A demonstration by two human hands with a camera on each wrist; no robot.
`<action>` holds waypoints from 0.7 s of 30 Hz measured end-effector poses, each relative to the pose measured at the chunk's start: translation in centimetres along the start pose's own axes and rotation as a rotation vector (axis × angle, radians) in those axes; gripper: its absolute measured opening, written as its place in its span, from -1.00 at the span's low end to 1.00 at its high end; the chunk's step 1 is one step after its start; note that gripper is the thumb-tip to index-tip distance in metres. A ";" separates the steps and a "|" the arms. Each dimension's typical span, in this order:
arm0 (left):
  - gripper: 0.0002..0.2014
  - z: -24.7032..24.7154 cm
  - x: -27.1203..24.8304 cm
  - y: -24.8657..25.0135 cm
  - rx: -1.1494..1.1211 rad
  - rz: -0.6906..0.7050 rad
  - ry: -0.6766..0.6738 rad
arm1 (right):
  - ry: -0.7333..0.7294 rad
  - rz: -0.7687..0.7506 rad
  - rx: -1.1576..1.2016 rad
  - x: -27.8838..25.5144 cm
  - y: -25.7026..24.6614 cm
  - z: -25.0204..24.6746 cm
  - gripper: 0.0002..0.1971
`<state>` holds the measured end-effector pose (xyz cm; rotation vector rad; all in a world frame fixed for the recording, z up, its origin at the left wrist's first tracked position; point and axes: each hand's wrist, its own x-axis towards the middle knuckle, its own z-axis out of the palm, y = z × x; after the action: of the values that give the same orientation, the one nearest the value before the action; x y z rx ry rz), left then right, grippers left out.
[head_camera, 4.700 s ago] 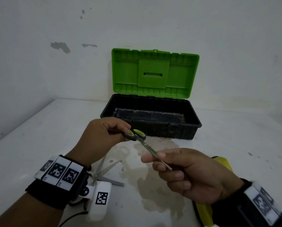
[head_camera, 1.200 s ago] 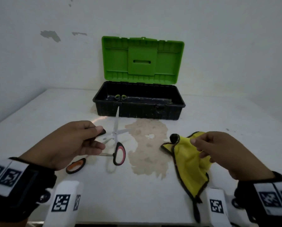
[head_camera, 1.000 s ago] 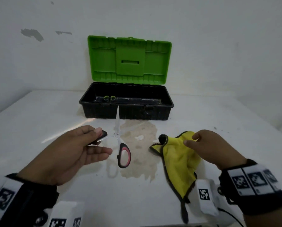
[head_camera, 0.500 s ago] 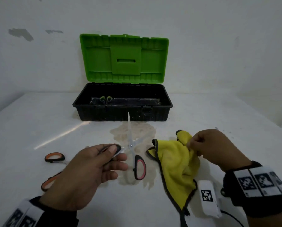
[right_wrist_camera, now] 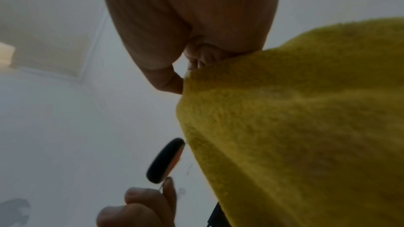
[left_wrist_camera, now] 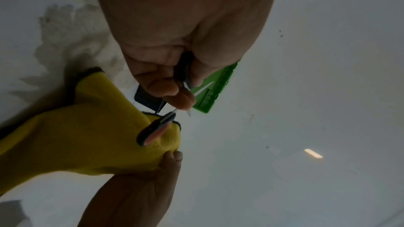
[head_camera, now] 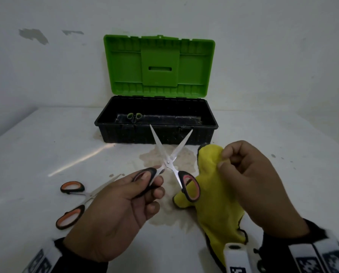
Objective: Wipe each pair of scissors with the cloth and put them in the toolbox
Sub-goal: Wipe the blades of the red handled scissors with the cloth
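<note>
The red-handled scissors [head_camera: 169,164] are held above the middle of the white table [head_camera: 36,154], blades spread in a V pointing toward the toolbox [head_camera: 156,123]. The left hand [head_camera: 121,209] pinches one handle loop between thumb and curled fingers; the other loop hangs free against the yellow cloth [head_camera: 218,205]. The right hand [head_camera: 251,182] holds the cloth bunched, fingers and thumb curled on its upper edge, the rest draping to the table. The black toolbox stands at the far edge, green lid [head_camera: 158,66] upright, green-handled scissors [head_camera: 134,115] inside. Orange-handled scissors [head_camera: 72,201] lie open near the left edge. A brownish stain [head_camera: 164,215] marks the tabletop.
</note>
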<state>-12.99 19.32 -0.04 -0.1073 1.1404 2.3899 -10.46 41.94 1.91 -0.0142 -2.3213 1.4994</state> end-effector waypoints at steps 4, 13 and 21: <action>-0.66 0.1 -0.4 -0.2 -0.076 -0.060 -0.047 | -0.106 0.038 0.032 0.0 -0.6 1.3 -0.62; -0.85 0.6 -0.9 -0.8 0.139 0.008 -0.015 | -0.175 -0.194 -0.096 -0.4 -1.3 3.7 -0.84; -0.80 0.5 0.2 -1.4 0.344 0.200 0.184 | -0.039 -0.323 -0.237 -1.7 -1.5 5.6 -0.82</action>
<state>-12.42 20.52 -0.77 -0.1033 1.7030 2.3477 -10.41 35.99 0.69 0.3136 -2.3800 1.0734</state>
